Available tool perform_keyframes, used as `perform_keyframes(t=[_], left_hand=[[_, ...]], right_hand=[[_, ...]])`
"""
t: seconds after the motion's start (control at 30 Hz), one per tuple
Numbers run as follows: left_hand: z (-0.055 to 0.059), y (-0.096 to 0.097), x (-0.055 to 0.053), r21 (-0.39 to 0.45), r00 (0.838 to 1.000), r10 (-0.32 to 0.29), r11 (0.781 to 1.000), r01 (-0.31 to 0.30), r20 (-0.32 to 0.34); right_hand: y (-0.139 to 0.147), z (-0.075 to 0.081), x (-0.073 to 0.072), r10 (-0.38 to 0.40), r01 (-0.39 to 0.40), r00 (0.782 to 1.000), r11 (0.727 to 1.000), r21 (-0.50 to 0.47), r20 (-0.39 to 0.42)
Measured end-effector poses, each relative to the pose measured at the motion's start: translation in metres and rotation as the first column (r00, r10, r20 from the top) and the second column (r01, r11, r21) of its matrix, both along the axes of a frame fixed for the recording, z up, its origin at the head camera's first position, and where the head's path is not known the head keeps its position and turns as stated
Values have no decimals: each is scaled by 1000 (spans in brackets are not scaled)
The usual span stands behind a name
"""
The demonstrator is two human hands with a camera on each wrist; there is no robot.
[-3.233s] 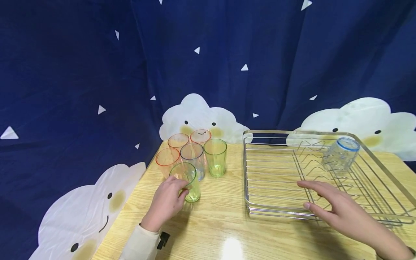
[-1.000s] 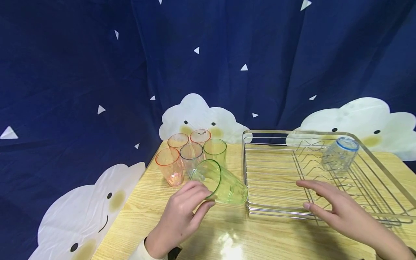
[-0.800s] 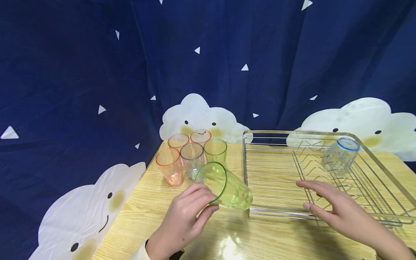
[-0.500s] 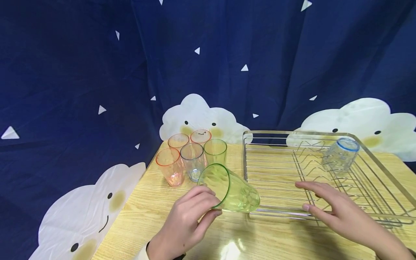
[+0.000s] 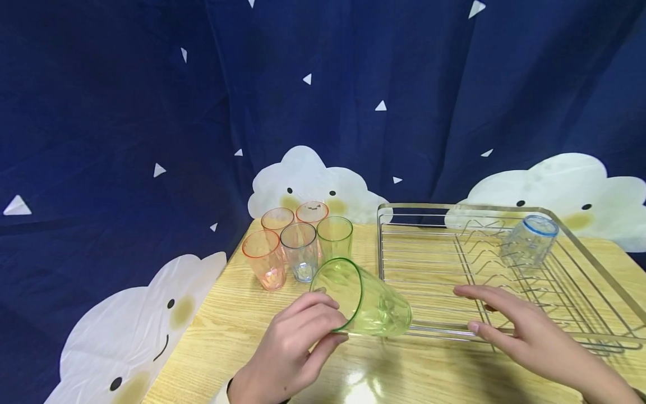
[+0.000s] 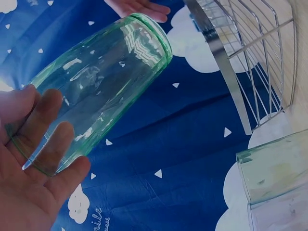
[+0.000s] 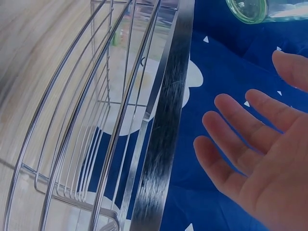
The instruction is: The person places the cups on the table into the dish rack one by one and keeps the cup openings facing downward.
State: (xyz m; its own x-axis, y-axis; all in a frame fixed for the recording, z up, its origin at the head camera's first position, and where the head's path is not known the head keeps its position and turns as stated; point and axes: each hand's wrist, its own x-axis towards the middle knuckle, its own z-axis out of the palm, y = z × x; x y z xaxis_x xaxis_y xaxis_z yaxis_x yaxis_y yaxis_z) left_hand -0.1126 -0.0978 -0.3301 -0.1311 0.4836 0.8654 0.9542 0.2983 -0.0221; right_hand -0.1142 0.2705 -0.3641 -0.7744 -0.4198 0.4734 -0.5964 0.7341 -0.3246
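My left hand [image 5: 298,342] pinches the rim of a clear green tumbler [image 5: 381,308], thumb outside and fingers reaching into its mouth. The tumbler [image 6: 106,82] lies tilted in the air, its mouth toward the left hand and its base pointing right. That base overlaps the front left corner of a wire dish rack [image 5: 429,325] in the head view. Above the rack's front edge my right hand [image 5: 525,336] is held with fingers relaxed and holds nothing. In the right wrist view, the right hand [image 7: 260,154] has its fingers spread apart, with the green tumbler's base [image 7: 250,9] beyond the thumb.
Behind the left hand stand several upright tumblers: orange-red ones [image 5: 264,261], a bluish one [image 5: 301,252] and another green one [image 5: 335,235]. An upside-down blue tumbler [image 5: 530,244] leans in the rack's right side. A dark blue curtain [image 5: 323,101] hangs behind the wooden table [image 5: 242,314].
The left hand has lifted the front green tumbler off the table, tipped it sideways and carried it right toward the rack. The right hand has shifted very slightly left.
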Motion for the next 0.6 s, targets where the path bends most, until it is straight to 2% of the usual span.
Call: perform_keyframes(t=[0.2,0.37,0.6], left_hand=[[1,3,-2,-10,992,-99,995,98,-80],[3,3,-2,-41,979,-136,990,132,-150],[7,4,3,-57,972,-176,984,169,-153]], right_hand=[[-4,3,4,5,-5,1000,1000,16,-12],[-10,4,8,53,-52,998,998,29,-41],[-18,5,16,91,-88,993,995,39,-72]])
